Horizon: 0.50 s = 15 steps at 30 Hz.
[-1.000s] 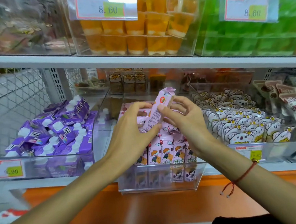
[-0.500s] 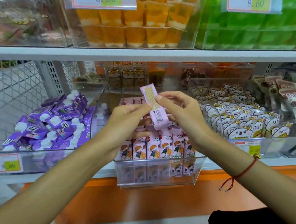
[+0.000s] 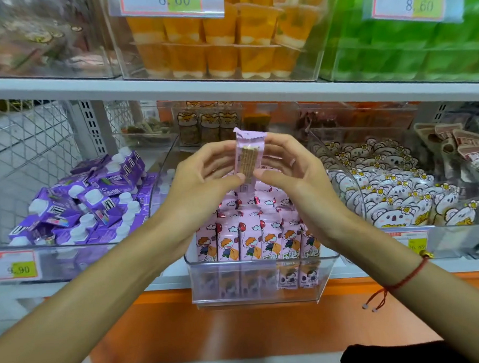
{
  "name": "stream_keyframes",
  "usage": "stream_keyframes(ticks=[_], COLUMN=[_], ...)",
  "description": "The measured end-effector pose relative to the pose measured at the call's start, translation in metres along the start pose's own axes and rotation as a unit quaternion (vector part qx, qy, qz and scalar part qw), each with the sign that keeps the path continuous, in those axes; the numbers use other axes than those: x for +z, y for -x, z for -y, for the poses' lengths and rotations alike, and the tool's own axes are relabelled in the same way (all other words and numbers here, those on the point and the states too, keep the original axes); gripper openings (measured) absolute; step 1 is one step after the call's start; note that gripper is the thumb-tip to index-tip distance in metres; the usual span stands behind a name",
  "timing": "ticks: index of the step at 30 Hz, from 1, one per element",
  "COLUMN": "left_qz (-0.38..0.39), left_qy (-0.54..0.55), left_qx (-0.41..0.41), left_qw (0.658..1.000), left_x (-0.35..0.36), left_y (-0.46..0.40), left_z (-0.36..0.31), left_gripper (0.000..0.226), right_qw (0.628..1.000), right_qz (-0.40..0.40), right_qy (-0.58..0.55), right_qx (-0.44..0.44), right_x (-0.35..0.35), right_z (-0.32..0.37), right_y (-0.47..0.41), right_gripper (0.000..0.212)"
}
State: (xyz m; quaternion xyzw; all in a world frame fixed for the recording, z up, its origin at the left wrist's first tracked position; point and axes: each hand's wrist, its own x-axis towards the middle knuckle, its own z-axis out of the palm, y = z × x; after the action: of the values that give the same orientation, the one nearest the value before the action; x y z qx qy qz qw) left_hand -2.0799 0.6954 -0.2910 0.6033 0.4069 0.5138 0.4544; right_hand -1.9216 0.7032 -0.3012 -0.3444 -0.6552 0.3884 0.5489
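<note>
Pink wafer packet (image 3: 249, 155) upright above clear bin (image 3: 257, 293) - fingers of left hand (image 3: 201, 178) and right hand (image 3: 294, 171) clamped on its edges. Bin's near row looks stocked - packet not yet slotted; placing judged outstanding.

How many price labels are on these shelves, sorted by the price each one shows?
8.60 labels: 2
Label ending in .90, first digit blurred: 1
Lower right label, too blurred to read: 1
Total: 4

Pink snack packet (image 3: 248, 158) stands upright (clear window showing brown wafer), raised above the bin of matching packets.
</note>
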Motion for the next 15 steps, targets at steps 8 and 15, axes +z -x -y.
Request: stream_keyframes(ticks=[8,15], left_qz=[-0.009,-0.065], left_qy=[-0.026,0.145], left_qx=[0.014,-0.057], left_qw=[1.0,0.986], left_x=[0.0038,0.0029], left_y=[0.0007,0.0021], left_z=[0.0068,0.0068], left_gripper=[0.034,0.029], right_qw=[0.999,0.996], right_qz=[0.011,0.011], right_qy=[0.049,0.086], right_qx=[-0.011,-0.033], right_x=[-0.0006,0.0068], right_z=[-0.0042,-0.0057], right_y=[0.0006,0.0057], right_gripper=[0.044,0.038])
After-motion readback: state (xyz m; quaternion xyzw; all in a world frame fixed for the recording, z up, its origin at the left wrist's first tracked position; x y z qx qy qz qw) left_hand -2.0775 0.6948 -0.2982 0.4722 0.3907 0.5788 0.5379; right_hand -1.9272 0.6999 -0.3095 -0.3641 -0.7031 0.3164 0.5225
